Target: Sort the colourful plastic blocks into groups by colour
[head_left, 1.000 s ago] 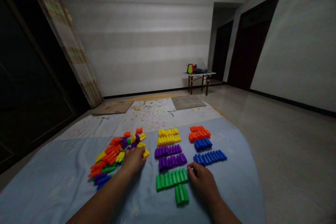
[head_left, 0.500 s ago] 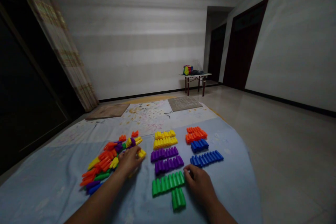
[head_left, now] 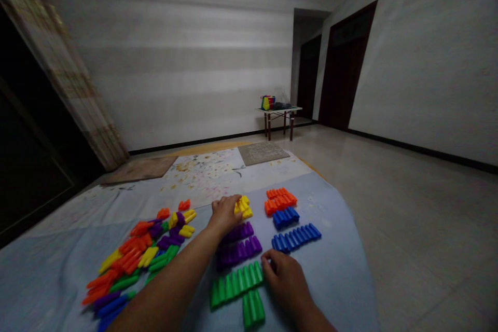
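Observation:
My left hand (head_left: 225,212) reaches over the rows of yellow finger-shaped plastic pieces (head_left: 244,208), its fingers bent at their left end. Anything inside its grip is hidden. Below it lie two rows of purple pieces (head_left: 240,251), partly covered by the hand and wrist. My right hand (head_left: 284,275) rests with curled fingers beside the right end of the green row (head_left: 237,284); I see nothing in it. A shorter green group (head_left: 253,309) lies just below that row. Left of my left forearm is a mixed heap of coloured pieces (head_left: 130,259).
Orange rows (head_left: 280,201) and blue rows (head_left: 296,238) lie at the right on the blue-and-white cloth (head_left: 330,280). Two flat mats, one brown (head_left: 140,169) and one grey (head_left: 263,153), lie at the far edge. A small table (head_left: 278,110) stands by the wall.
My left hand has moved right and away from me, from the mixed heap to the yellow rows. My right hand stays beside the green row. The view has turned slightly right.

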`<state>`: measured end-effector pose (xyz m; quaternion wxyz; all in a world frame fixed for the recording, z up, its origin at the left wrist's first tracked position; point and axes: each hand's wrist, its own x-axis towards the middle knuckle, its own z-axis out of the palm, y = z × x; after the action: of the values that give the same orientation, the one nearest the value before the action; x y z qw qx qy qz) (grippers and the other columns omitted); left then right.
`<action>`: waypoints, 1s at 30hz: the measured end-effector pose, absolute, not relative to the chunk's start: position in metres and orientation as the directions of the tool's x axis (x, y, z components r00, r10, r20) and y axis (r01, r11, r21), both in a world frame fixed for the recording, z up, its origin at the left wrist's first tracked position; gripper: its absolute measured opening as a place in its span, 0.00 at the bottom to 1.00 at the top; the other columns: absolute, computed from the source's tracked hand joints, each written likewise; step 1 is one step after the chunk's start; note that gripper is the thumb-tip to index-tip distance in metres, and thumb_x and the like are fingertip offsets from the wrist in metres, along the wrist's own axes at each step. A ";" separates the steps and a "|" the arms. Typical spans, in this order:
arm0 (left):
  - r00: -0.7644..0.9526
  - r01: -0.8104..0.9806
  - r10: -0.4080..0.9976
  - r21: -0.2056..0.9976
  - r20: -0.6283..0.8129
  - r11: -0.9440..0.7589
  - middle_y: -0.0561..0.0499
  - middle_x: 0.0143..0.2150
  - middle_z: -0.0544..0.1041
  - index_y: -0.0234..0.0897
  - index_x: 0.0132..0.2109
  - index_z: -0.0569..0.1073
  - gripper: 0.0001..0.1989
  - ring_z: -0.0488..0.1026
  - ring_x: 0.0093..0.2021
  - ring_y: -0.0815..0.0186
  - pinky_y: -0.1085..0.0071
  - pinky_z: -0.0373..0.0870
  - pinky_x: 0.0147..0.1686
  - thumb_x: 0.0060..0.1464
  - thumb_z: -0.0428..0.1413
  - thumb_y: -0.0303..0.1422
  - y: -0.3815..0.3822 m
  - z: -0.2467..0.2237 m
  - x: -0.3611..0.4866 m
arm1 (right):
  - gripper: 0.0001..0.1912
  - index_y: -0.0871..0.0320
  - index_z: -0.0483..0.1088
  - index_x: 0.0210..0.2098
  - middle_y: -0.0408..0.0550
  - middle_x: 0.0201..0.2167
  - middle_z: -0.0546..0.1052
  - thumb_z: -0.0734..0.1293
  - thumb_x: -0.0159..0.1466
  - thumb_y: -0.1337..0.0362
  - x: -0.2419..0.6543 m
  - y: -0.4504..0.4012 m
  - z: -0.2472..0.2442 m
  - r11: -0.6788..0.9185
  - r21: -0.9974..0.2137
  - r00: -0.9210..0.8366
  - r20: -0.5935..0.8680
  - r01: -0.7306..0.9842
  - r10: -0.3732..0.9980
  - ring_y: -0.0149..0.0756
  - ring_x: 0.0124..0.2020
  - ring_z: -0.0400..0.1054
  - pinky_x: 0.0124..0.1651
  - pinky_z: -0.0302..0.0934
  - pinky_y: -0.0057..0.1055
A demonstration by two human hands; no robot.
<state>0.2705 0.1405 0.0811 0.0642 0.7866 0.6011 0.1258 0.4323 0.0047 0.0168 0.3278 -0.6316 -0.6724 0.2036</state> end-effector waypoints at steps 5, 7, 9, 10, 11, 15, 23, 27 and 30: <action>0.258 0.937 0.964 0.225 0.067 -0.267 0.48 0.54 0.71 0.44 0.55 0.64 0.27 0.62 0.55 0.56 0.58 0.50 0.52 0.45 0.53 0.35 0.152 0.070 0.288 | 0.11 0.54 0.72 0.31 0.42 0.26 0.77 0.58 0.62 0.65 0.432 0.006 0.012 0.130 -0.686 0.011 0.198 0.716 0.980 0.29 0.28 0.70 0.31 0.52 0.21; 0.256 0.942 0.965 0.214 0.049 -0.261 0.47 0.55 0.70 0.44 0.55 0.65 0.26 0.62 0.55 0.55 0.57 0.51 0.52 0.45 0.53 0.36 0.156 0.065 0.288 | 0.11 0.54 0.72 0.31 0.41 0.26 0.77 0.58 0.62 0.66 0.432 0.006 0.011 0.133 -0.686 0.012 0.203 0.715 0.979 0.29 0.28 0.70 0.31 0.52 0.21; 0.249 0.946 0.968 0.206 0.042 -0.252 0.46 0.54 0.70 0.44 0.54 0.66 0.26 0.61 0.55 0.53 0.55 0.51 0.51 0.45 0.53 0.37 0.159 0.062 0.288 | 0.11 0.54 0.72 0.31 0.41 0.26 0.77 0.58 0.62 0.66 0.432 0.007 0.011 0.131 -0.688 0.017 0.204 0.714 0.979 0.29 0.28 0.70 0.31 0.52 0.21; 0.243 0.947 0.969 0.205 0.041 -0.246 0.46 0.54 0.71 0.44 0.53 0.66 0.26 0.61 0.55 0.52 0.55 0.51 0.51 0.45 0.53 0.38 0.160 0.060 0.287 | 0.11 0.54 0.71 0.31 0.41 0.26 0.77 0.58 0.62 0.66 0.431 0.007 0.011 0.129 -0.689 0.020 0.204 0.713 0.979 0.29 0.28 0.70 0.31 0.52 0.21; 0.237 0.948 0.970 0.206 0.044 -0.241 0.45 0.53 0.71 0.44 0.53 0.66 0.25 0.62 0.55 0.52 0.54 0.51 0.51 0.45 0.54 0.38 0.160 0.059 0.287 | 0.11 0.54 0.71 0.31 0.41 0.26 0.77 0.58 0.62 0.65 0.431 0.006 0.012 0.127 -0.691 0.021 0.202 0.711 0.979 0.29 0.28 0.70 0.31 0.52 0.22; 0.226 0.944 0.970 0.224 0.092 -0.241 0.47 0.55 0.69 0.43 0.54 0.65 0.26 0.61 0.56 0.54 0.55 0.51 0.52 0.45 0.54 0.38 0.152 0.058 0.284 | 0.11 0.54 0.71 0.31 0.42 0.27 0.77 0.58 0.62 0.65 0.432 0.006 0.013 0.124 -0.699 0.013 0.188 0.705 0.982 0.30 0.28 0.70 0.31 0.52 0.23; 0.081 0.972 0.970 0.197 0.228 -0.128 0.47 0.56 0.68 0.41 0.53 0.66 0.20 0.60 0.57 0.60 0.61 0.50 0.55 0.54 0.46 0.36 0.124 0.067 0.227 | 0.12 0.54 0.71 0.32 0.42 0.25 0.77 0.57 0.62 0.62 0.434 0.007 0.011 0.121 -0.708 -0.016 0.153 0.696 0.988 0.32 0.28 0.70 0.31 0.53 0.24; -0.005 0.990 0.985 0.142 0.171 -0.019 0.42 0.54 0.70 0.37 0.51 0.69 0.19 0.63 0.55 0.55 0.56 0.51 0.53 0.52 0.47 0.31 0.120 0.058 0.181 | 0.12 0.53 0.71 0.31 0.41 0.26 0.77 0.57 0.62 0.62 0.434 0.007 0.009 0.124 -0.713 -0.006 0.165 0.690 0.986 0.32 0.28 0.70 0.31 0.54 0.24; -0.009 0.995 0.992 0.095 0.123 -0.003 0.41 0.51 0.72 0.37 0.47 0.72 0.18 0.64 0.54 0.54 0.54 0.50 0.53 0.48 0.48 0.26 0.115 0.047 0.157 | 0.13 0.53 0.71 0.31 0.42 0.26 0.77 0.57 0.62 0.61 0.434 0.006 0.009 0.109 -0.723 0.001 0.150 0.682 0.989 0.32 0.28 0.71 0.31 0.54 0.24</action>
<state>0.1572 0.1145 0.0474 -0.0100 0.7038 0.7061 0.0773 0.4338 0.0059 0.0086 0.3301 -0.6255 -0.6676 0.2325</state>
